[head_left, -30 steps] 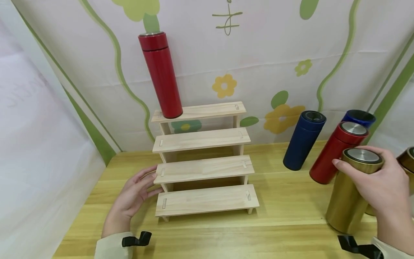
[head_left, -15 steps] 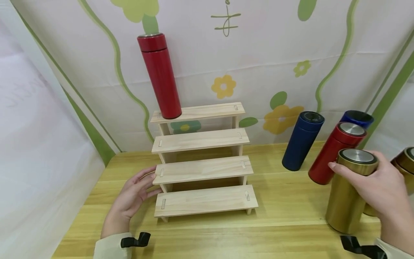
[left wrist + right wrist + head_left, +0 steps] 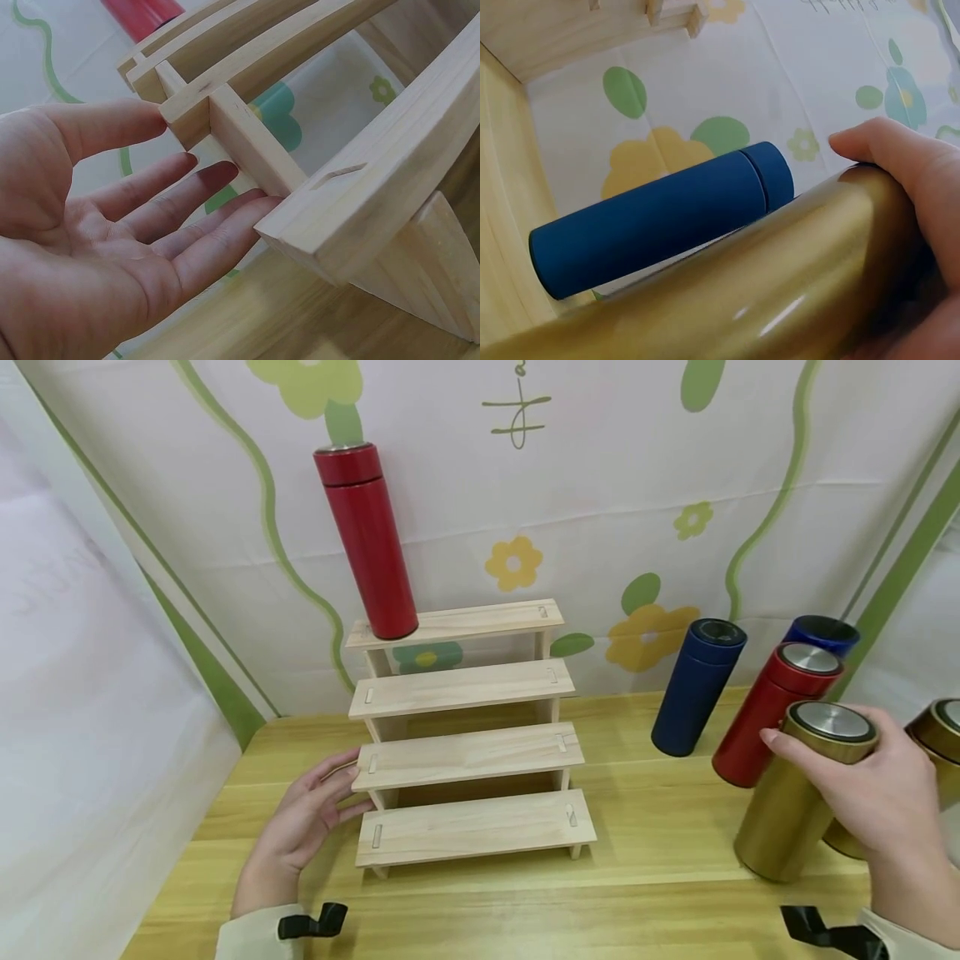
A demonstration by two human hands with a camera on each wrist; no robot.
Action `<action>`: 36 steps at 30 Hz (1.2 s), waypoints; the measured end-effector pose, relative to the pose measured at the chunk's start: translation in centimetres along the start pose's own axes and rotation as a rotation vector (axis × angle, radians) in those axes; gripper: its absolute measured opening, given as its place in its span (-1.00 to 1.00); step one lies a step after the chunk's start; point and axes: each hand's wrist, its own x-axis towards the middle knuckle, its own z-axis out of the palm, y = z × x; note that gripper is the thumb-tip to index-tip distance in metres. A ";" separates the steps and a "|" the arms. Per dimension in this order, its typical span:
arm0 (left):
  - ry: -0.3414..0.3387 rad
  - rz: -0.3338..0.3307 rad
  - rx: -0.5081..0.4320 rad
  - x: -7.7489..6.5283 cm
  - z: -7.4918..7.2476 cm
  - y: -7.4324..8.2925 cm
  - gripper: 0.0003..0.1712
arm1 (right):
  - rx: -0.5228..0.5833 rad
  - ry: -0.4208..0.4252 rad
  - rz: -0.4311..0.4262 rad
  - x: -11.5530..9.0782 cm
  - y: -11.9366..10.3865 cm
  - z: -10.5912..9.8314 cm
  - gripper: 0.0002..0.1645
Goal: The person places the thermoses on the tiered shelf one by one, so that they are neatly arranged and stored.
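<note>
In the head view my right hand [image 3: 888,785] grips a gold thermos flask [image 3: 798,802] near its steel-topped lid, thumb on the left side. The flask leans, its base toward the shelf; whether it touches the table I cannot tell. My left hand [image 3: 303,818] is at the left side of a four-step wooden display shelf [image 3: 472,756]. Its thumb and fingertips touch the shelf's edges, fingers extended, as the left wrist view shows the hand [image 3: 127,217] too. A red thermos flask [image 3: 367,543] stands on the top step's left end.
Right of the shelf stand a dark blue flask [image 3: 697,689], another red flask [image 3: 776,714] and a brighter blue flask [image 3: 825,631] behind it. A second gold flask [image 3: 941,752] is partly hidden by my right hand. A printed cloth [image 3: 450,468] hangs behind the wooden table [image 3: 637,893].
The gold flask's base has swung left and away from me, so it leans more. My right hand has shifted slightly left. The left hand keeps its place at the shelf.
</note>
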 end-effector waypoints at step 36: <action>0.006 -0.006 0.011 0.0 -0.1 -0.1 -0.51 | -0.033 -0.118 -0.100 -0.3 -0.1 1.1 0.01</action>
